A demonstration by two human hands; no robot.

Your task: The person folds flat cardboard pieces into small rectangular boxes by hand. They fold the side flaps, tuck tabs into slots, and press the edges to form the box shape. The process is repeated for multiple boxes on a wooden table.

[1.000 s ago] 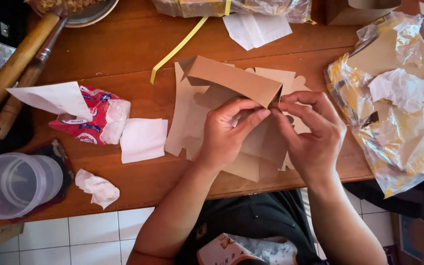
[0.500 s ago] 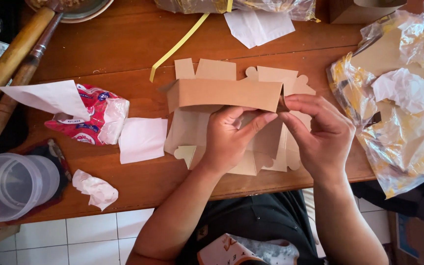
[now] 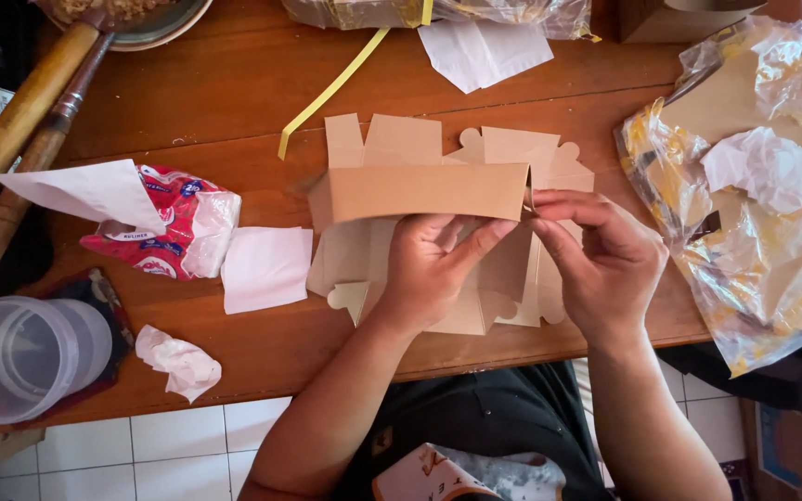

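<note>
Wooden table (image 3: pixel 234 83) carries everything, its near edge running just below the wrists. Far to the right of the grip lies a crinkled clear plastic bag (image 3: pixel 754 213) with brown card and white paper inside. Central, a flat brown cardboard box blank (image 3: pixel 420 190) is half folded: one long panel stands up across it, notched flaps spread behind and beneath. The left hand (image 3: pixel 433 269) is closed on the blank from below that raised panel, thumb and fingers pinching card. The right hand (image 3: pixel 596 264) touches the panel's right end, fingertips (image 3: pixel 549 198) pressed together on its corner. Well left of the grip sit a clear plastic tub (image 3: pixel 25 357), a red-and-white packet (image 3: pixel 164 232), a white paper square (image 3: pixel 266 267), and a crumpled tissue (image 3: pixel 178 360). Above the blank lies a yellow strip (image 3: pixel 327 93).
</note>
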